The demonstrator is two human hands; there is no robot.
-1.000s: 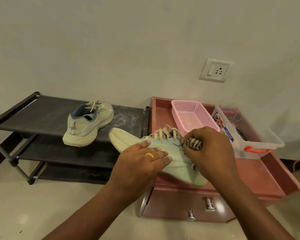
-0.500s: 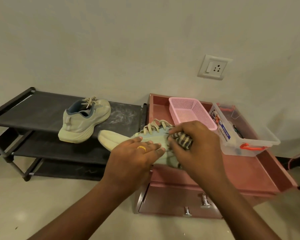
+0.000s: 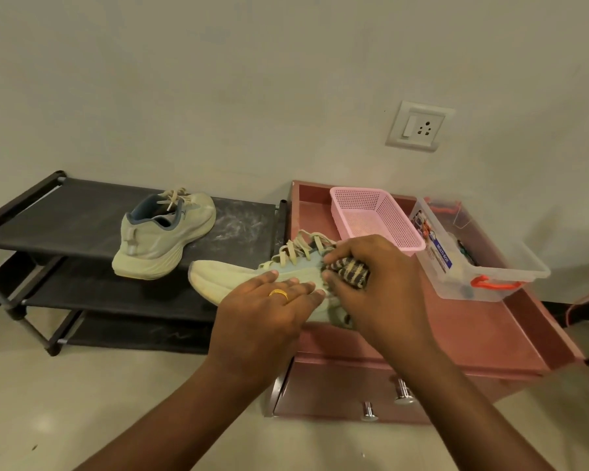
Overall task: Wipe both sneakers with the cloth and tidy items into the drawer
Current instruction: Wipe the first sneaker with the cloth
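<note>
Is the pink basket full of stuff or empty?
Empty: the pink plastic mesh basket shows only its bare perforated floor and walls, and nothing lies inside the part in view.

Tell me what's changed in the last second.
The right hand, gripping the striped cloth, has rubbed slightly toward the left hand along the held sneaker, now covering most of its heel. No grip changed. The left hand still steadies it; the other sneaker stays on the shoe rack.

The sneakers [image 3: 164, 239] look like matt knit fabric. The cloth [image 3: 349, 271] is a striped woven weave. The basket [image 3: 374, 215] is perforated pink plastic, the box [image 3: 483, 266] clear glossy plastic. The drawer [image 3: 320, 396] carries shiny metal knobs [image 3: 369, 411]. The rack's shelf [image 3: 82, 215] is dark, dusty fabric.
</note>
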